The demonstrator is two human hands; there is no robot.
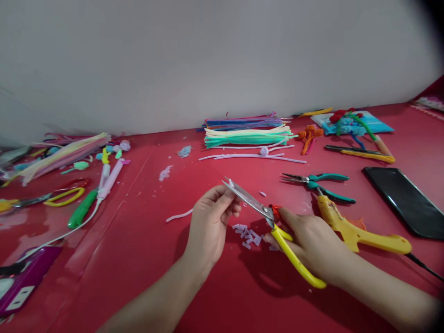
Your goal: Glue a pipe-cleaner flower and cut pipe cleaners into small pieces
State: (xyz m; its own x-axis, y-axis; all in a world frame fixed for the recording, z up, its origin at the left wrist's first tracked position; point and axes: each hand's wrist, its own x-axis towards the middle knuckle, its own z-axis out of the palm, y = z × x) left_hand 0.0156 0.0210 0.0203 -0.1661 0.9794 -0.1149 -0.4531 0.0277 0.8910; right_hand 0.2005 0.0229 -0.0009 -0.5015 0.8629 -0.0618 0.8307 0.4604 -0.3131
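My right hand grips yellow-handled scissors, whose blades point up and left. My left hand is pinched closed right at the blade tips; what it holds is too small to make out. Under the blades lies a small heap of short lilac cut pieces on the red table. A pale lilac strand lies just left of my left hand.
A stack of coloured pipe cleaners lies by the wall. Teal pliers, a yellow glue gun and a black phone sit at the right. More pipe cleaners, scissors and a purple power strip are at the left.
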